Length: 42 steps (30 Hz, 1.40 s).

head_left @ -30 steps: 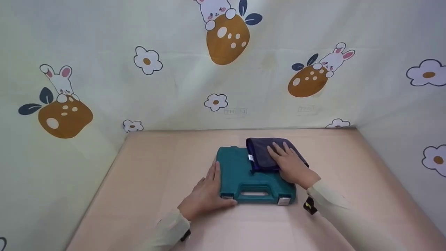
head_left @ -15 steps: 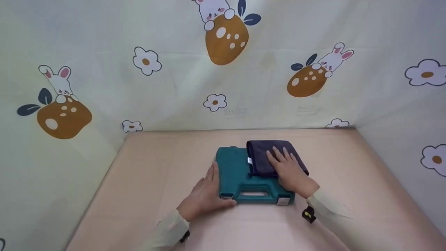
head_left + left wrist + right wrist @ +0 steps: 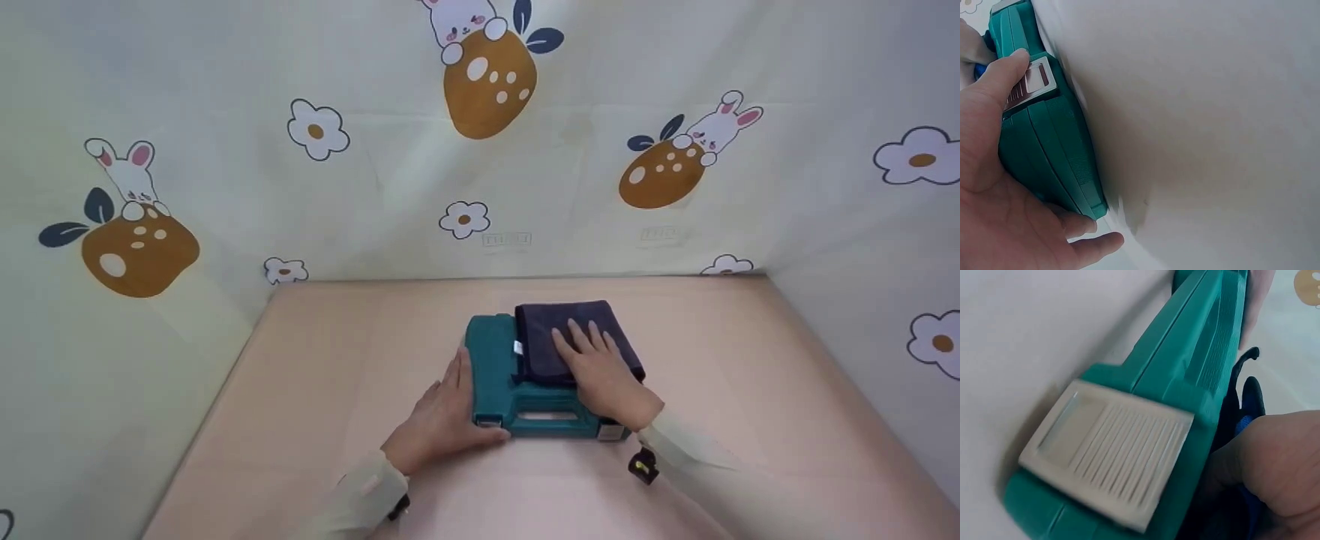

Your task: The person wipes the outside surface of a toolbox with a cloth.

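A teal plastic carrying case (image 3: pixel 491 367) lies flat on the table, its handle and metal latches toward me. A folded dark purple-grey fabric piece (image 3: pixel 544 345) with a white tag rests on its right part. My left hand (image 3: pixel 436 424) lies against the case's left side, the thumb on the front by a latch (image 3: pixel 1036 79). My right hand (image 3: pixel 604 375) rests on top of the fabric with fingers straight and spread. Its thumb is hidden in the head view. In the right wrist view, blue and black fabric shows beside the hand, near the other latch (image 3: pixel 1106 455).
The pale pink table (image 3: pixel 360 352) extends around the case on all sides. A patterned curtain (image 3: pixel 382 165) with rabbits and flowers borders the table at the back and both sides. Each wrist carries a black strap (image 3: pixel 643 465).
My right hand has slid the folded fabric left and slightly toward me over the case, so it covers more of the lid. The left hand and case have hardly moved.
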Tool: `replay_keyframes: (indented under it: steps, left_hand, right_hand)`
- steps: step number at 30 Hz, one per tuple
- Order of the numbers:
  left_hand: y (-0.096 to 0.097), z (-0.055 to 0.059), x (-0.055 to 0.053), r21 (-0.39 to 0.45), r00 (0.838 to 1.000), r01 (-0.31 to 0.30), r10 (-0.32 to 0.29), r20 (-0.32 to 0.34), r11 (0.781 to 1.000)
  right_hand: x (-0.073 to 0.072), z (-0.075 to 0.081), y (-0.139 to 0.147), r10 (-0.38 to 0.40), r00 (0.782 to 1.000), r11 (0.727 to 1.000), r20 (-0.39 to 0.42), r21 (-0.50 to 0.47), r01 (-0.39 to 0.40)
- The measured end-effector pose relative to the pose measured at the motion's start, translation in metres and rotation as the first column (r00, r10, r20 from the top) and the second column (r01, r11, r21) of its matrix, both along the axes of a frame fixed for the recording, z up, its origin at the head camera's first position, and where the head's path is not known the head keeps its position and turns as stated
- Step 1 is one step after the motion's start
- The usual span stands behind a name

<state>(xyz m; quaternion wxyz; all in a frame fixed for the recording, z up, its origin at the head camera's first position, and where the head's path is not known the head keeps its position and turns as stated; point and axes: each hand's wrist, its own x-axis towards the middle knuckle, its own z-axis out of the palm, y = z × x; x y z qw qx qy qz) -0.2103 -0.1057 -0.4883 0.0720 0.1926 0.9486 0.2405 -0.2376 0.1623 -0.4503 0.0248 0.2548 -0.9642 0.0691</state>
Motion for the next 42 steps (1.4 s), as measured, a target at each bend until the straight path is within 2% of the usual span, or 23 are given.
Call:
replay_keyframes:
  steps: [4,9,16,23,28,37,39,42]
  left_hand:
    - [0.001,0.001,0.0,-0.002,1.0,-0.008,0.008,0.015,1.0]
    - [0.002,0.003,0.0,-0.012,0.999,-0.02,0.021,0.047,1.0]
    - [0.001,0.002,-0.001,-0.024,0.999,-0.029,0.03,0.013,0.999]
    - [0.001,0.001,-0.002,-0.015,1.0,-0.002,0.002,0.001,1.0]
    - [-0.001,0.001,0.0,0.031,1.0,-0.01,0.01,0.009,0.999]
    - [-0.006,-0.002,0.002,0.145,0.991,0.097,-0.083,-0.104,0.985]
    - [-0.008,-0.002,0.003,0.136,0.985,0.122,-0.104,-0.136,0.983]
    - [-0.009,-0.001,0.005,0.046,0.972,0.153,-0.142,-0.186,0.987]
  right_hand:
    - [0.001,-0.001,-0.014,0.029,1.0,0.999,-0.01,-0.012,-0.029]
    - [0.0,-0.001,-0.035,0.033,0.999,0.999,0.02,-0.021,-0.033]
    - [-0.002,0.0,-0.059,0.044,0.998,0.999,0.048,-0.025,-0.043]
    - [0.003,-0.001,-0.067,0.109,0.993,0.992,0.044,-0.065,-0.106]
    - [0.01,-0.001,-0.067,0.16,0.987,0.983,0.028,-0.09,-0.157]
    - [0.026,-0.008,-0.064,0.258,0.966,0.963,-0.016,-0.071,-0.258]
    - [0.028,-0.01,-0.062,0.281,0.96,0.956,-0.015,-0.08,-0.281]
    - [0.03,-0.011,-0.056,0.32,0.948,0.944,-0.001,-0.09,-0.318]
